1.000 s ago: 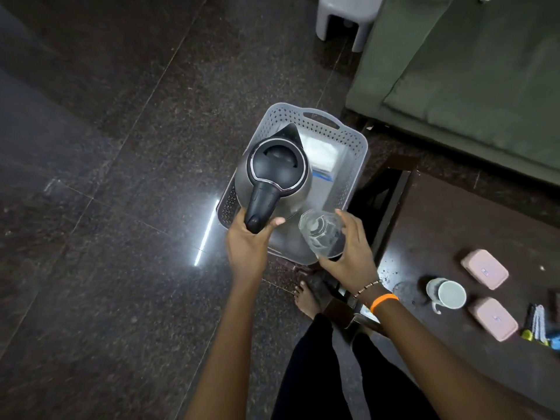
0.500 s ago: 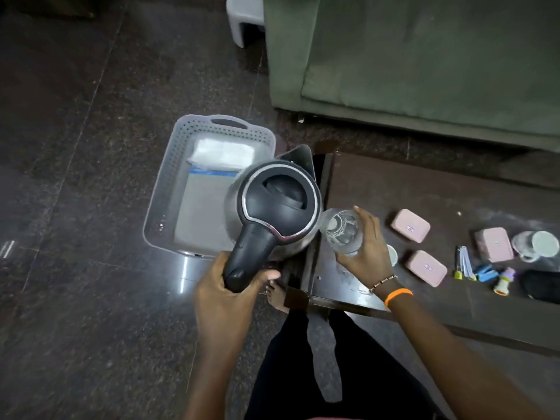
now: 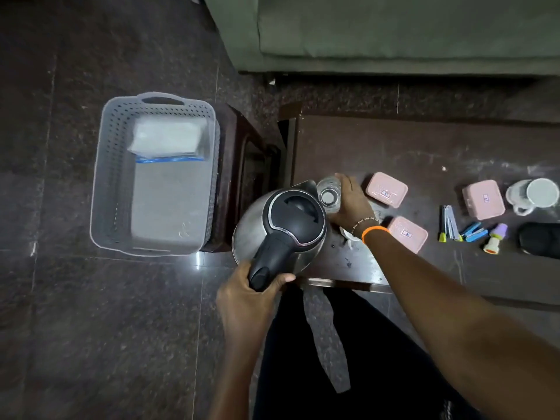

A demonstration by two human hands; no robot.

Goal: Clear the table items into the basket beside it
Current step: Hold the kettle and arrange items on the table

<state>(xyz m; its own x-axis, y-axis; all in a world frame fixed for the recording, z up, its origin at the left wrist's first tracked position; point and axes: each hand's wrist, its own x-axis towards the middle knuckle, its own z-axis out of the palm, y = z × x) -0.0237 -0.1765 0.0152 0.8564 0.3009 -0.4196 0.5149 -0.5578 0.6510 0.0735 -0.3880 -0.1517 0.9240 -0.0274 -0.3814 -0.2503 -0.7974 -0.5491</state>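
My left hand (image 3: 245,295) grips the black handle of a steel electric kettle (image 3: 281,225), held over the left end of the dark table (image 3: 424,153). My right hand (image 3: 348,201) holds a clear glass (image 3: 328,195) just right of the kettle's spout, above the table. The grey perforated basket (image 3: 115,177) stands on the floor to the left, apart from both hands, with a white packet (image 3: 169,137) lying at its far end.
On the table lie three pink boxes (image 3: 386,189) (image 3: 407,233) (image 3: 483,200), a white mug (image 3: 536,195), a nail clipper (image 3: 450,222), a blue stapler (image 3: 472,231), a small purple-topped item (image 3: 495,237) and a black pouch (image 3: 539,239). A green sofa (image 3: 394,28) stands behind.
Both hands have carried the kettle and the glass rightward, from above the basket to over the table's left end. The view has swung right with them.
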